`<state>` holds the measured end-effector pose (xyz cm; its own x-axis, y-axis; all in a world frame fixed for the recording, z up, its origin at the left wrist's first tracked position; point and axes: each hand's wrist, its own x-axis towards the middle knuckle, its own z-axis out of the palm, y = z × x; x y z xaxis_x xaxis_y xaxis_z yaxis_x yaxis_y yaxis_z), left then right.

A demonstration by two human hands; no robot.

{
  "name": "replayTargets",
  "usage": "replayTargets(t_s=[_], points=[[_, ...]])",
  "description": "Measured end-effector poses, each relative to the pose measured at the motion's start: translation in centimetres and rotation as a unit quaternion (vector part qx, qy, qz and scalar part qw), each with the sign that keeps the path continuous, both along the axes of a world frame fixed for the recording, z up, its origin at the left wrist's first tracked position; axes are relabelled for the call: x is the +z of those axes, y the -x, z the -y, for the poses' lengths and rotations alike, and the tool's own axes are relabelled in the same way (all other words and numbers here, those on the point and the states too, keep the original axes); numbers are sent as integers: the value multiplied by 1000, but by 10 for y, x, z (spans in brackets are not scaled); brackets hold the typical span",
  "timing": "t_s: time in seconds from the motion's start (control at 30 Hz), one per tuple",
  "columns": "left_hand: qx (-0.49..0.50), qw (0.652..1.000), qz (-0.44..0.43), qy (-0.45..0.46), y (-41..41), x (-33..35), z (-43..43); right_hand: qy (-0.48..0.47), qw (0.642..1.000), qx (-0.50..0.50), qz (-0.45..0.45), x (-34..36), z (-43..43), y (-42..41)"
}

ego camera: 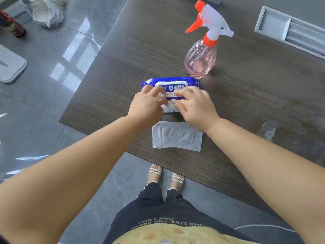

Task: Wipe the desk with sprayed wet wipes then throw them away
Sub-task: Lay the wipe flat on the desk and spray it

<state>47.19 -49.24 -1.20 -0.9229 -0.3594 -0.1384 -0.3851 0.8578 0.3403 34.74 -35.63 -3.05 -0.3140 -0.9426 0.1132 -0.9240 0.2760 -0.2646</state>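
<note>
**Wet wipe pack under both hands, one wipe laid out**

Wet wipe pack (169,83), blue with a white flip lid, lies flat on the desk (246,103), just in front of the spray bottle (200,59). One unfolded wet wipe (175,136) lies flat at the near desk edge, just beside the pack and partly under the right wrist.

Left hand (146,106): fingers loosely extended over the left half of the pack, resting on top and not wrapped round it. Right hand (197,108): fingers spread, tips on the lid area. Cannot tell whether thumb and forefinger pinch the flap or a sheet, or only press.

Step in hand (judgement): working the lid, either closing it or drawing another sheet.
- Hold the pack down with the left palm so it does not slide on the smooth top.
- If closing, press along the whole flap edge so it seals.
- If drawing, pull one sheet low and slow, so the next does not follow.
- The bottle stands near; keep the elbows clear of its trigger.

Surface: dark wood-grain top with a damp-looking sheen patch (269,131) to the right. A recessed grey tray (290,30) sits at the far right.

Room: glossy grey tiled floor (52,67) reflecting a window. On it, far left, are a crumpled plastic bag (47,14), a dark red bottle (12,23) and a flat grey object (10,66). No bin identified with certainty.
</note>
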Motion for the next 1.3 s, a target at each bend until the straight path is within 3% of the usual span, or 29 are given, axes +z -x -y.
replayTargets(t_s=[0.1, 0.17, 0.27, 0.33, 0.43, 0.57, 0.7, 0.8, 0.97, 1.07, 1.3], points=[[-4, 1000, 1, 19, -4, -2, -1, -25, 996, -30, 81, 12, 8, 3], [-13, 999, 34, 24, -2, 0, -2, 9, 977, -116, 178, 18, 12, 14], [-9, 997, 73, 36, 5, -1, -2, 178, 884, -348, 257, 30, 19, 39], [16, 997, 65, 25, 13, -1, 3, 177, 845, -399, 310, 37, 28, 59], [37, 998, 49, 11, 22, -1, 17, 130, 860, -351, 348, 46, 48, 80], [44, 997, 60, 13, 34, 3, 30, 143, 868, -309, 362, 54, 64, 91], [52, 994, 91, 9, 40, 5, 31, 189, 866, -336, 318, 59, 57, 104], [51, 994, 97, 13, 40, 5, 29, 172, 879, -346, 278, 56, 50, 115], [52, 993, 101, 21, 39, 4, 29, 175, 879, -315, 311, 57, 42, 120], [55, 993, 99, 36, 40, 5, 29, 144, 904, -299, 269, 63, 40, 121], [100, 990, 94, 22, 45, 5, 18, 131, 913, -285, 260, 72, 19, 111]])
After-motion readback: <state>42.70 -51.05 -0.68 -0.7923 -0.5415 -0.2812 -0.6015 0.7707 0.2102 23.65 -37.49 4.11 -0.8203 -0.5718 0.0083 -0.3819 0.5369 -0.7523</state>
